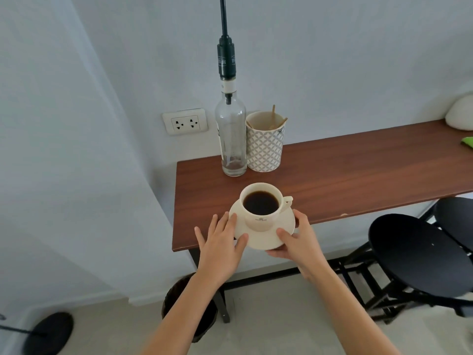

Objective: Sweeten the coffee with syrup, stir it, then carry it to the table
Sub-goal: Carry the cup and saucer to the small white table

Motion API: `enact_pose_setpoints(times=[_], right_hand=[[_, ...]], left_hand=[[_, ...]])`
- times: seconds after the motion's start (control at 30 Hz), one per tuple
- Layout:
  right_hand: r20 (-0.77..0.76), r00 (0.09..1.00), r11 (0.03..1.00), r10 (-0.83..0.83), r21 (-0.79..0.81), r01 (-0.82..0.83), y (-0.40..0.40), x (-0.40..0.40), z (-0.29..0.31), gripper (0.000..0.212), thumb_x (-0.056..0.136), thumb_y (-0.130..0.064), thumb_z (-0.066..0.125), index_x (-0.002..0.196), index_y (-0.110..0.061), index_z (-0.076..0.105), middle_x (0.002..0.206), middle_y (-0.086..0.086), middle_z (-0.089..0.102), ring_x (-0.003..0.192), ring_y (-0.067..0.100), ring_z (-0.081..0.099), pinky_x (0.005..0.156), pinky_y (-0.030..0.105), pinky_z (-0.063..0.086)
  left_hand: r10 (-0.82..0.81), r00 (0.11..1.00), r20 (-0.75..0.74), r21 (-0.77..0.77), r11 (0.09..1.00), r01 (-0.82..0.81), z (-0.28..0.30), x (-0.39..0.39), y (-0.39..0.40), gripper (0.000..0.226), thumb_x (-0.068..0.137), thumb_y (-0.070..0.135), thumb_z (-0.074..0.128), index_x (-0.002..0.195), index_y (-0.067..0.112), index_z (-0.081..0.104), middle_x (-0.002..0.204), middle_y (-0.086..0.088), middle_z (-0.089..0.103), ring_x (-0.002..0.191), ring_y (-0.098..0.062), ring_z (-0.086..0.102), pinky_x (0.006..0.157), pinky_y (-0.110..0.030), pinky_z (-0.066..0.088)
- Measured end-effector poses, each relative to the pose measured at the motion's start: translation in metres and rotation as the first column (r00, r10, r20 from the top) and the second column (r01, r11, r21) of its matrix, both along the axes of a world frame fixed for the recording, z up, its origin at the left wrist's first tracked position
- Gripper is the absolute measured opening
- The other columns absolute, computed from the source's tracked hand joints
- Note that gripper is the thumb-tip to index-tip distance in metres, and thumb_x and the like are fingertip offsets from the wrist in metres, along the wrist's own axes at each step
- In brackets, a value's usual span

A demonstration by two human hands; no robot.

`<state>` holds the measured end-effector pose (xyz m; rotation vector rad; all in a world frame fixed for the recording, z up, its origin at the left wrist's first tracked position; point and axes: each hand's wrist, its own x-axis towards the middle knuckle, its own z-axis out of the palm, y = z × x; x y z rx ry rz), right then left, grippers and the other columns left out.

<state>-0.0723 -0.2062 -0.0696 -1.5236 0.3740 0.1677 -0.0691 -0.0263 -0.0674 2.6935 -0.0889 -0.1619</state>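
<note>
The cream cup (261, 203) full of dark coffee stands on its saucer (258, 239) at the near edge of the brown desk (358, 170), with the cup handle turned to the right. The 2 hands hold the saucer from both sides: the left hand (221, 242) with fingers spread and its thumb on the rim, the right hand (298, 239) closed around the rim. Behind, a glass syrup bottle with a pump (231, 139) stands just beside a patterned holder with wooden stirrers (265, 142).
</note>
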Motion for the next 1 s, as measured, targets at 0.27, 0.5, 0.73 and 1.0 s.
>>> enact_pose_setpoints(times=[0.27, 0.5, 0.73, 1.0], right_hand=[[-0.003, 0.999, 0.986, -0.054, 0.155, 0.054, -0.004, -0.038, -0.010, 0.054, 0.098, 0.003, 0.053, 0.138, -0.032, 0.041, 0.117, 0.022, 0.065, 0.094, 0.037, 0.072, 0.064, 0.041, 0.063], [0.010, 1.000, 0.985, 0.005, 0.172, -0.007, -0.019, -0.071, -0.008, 0.052, 0.097, 0.004, 0.055, 0.135, -0.031, 0.046, 0.107, 0.030, 0.069, 0.081, 0.039, 0.076, 0.060, 0.042, 0.063], [0.032, 0.978, 0.964, 0.207, 0.164, -0.210, -0.048, -0.088, 0.017, 0.052, 0.096, 0.003, 0.056, 0.128, -0.037, 0.047, 0.099, 0.027, 0.073, 0.077, 0.039, 0.076, 0.058, 0.043, 0.063], [0.024, 0.871, 0.864, 0.490, 0.118, -0.489, -0.052, -0.107, 0.028, 0.053, 0.096, 0.000, 0.057, 0.132, -0.036, 0.047, 0.099, 0.024, 0.074, 0.079, 0.037, 0.076, 0.058, 0.042, 0.063]], left_hand=[[0.024, 1.000, -0.019, -0.082, 0.996, -0.025, -0.005, -0.038, -0.003, 0.062, 0.105, 0.045, 0.034, 0.160, 0.027, 0.012, 0.169, 0.006, 0.009, 0.157, -0.020, -0.005, 0.120, -0.057, -0.011], [0.157, 0.988, 0.010, -0.349, 0.926, -0.144, -0.009, -0.085, -0.018, 0.057, 0.102, 0.038, 0.049, 0.155, 0.032, 0.027, 0.161, 0.013, 0.028, 0.153, -0.012, 0.019, 0.124, -0.056, -0.001], [0.417, 0.904, -0.093, -0.690, 0.628, -0.361, 0.000, -0.123, -0.031, 0.047, 0.094, 0.015, 0.066, 0.134, 0.036, 0.054, 0.125, 0.011, 0.068, 0.106, -0.015, 0.071, 0.095, -0.042, 0.058], [0.617, 0.747, -0.248, -0.822, 0.274, -0.499, 0.011, -0.192, -0.043, 0.055, 0.093, 0.003, 0.065, 0.142, 0.024, 0.054, 0.119, 0.001, 0.074, 0.109, -0.023, 0.071, 0.087, -0.050, 0.061]])
